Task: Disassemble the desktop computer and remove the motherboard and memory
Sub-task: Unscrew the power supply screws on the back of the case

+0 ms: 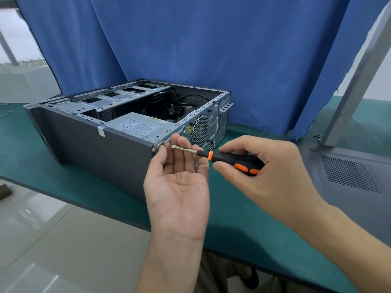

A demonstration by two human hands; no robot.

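A grey desktop computer case (88,142) lies on its side on the green table, its side panel off. Inside I see the silver power supply (139,125), a drive cage (110,100) and black cables (179,104); the motherboard and memory are hidden. My right hand (260,168) grips a black and orange screwdriver (230,159), whose tip points left at the case's rear corner. My left hand (179,187) is palm up below the shaft, fingers loosely raised around the tip, next to the rear fan grille (198,130).
The removed grey side panel (349,176) with a perforated vent lies on the table (42,157) at the right, under a slanted metal post (355,75). A blue curtain (190,39) hangs behind. Small screws (317,136) lie near the post's base. The table edge runs diagonally in front.
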